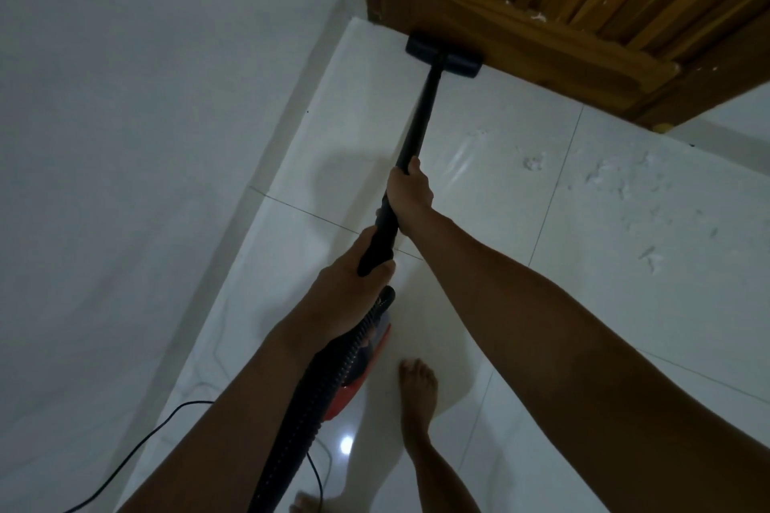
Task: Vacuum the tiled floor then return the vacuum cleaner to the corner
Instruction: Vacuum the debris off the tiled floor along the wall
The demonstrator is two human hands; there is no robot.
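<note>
A black vacuum wand [421,117] runs from my hands to its flat black floor head [443,56], which sits on the white tiled floor [479,304] against the bottom of a wooden door [541,25]. My right hand [410,192] grips the wand higher up. My left hand [354,275] grips its lower end, where the ribbed black hose [316,400] joins. The red vacuum body [366,371] lies on the floor below my left forearm, mostly hidden.
A white wall [146,137] runs along the left. White scraps of debris [625,187] lie scattered on the tiles at the right. A black power cord [166,425] trails along the wall's base. My bare feet [416,396] stand beside the vacuum body.
</note>
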